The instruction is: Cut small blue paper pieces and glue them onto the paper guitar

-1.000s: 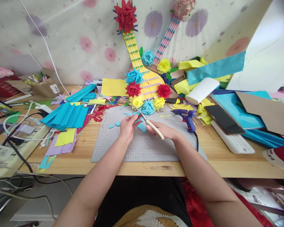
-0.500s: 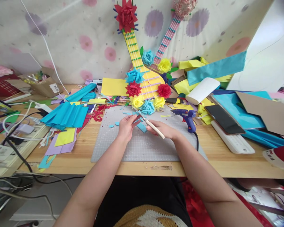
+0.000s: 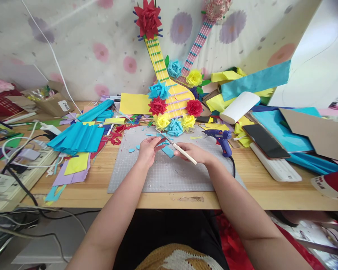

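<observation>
My right hand [image 3: 192, 153] is closed around scissors [image 3: 183, 152] with pale handles, their blades pointing up and left toward my other hand. With fingers pinched together, my left hand [image 3: 148, 149] holds a small piece of blue paper [image 3: 162, 141] close by the blades; the fingers hide much of it. Beneath both hands lies a grey cutting mat [image 3: 169, 180]. Small blue paper cuttings [image 3: 132, 150] are scattered on it, and a larger blue strip [image 3: 168, 151] rests between the hands.
A yellow paper guitar [image 3: 173, 95] with paper flowers leans behind the mat. To the right are a blue glue gun [image 3: 224, 139], a phone [image 3: 266, 141] and a red cup [image 3: 332, 184]. Pleated blue paper [image 3: 78, 138], cables and a power strip [image 3: 33, 174] occupy the left.
The view has shifted very slightly. Both hands keep nearly the same place, with the scissors still held at the paper.
</observation>
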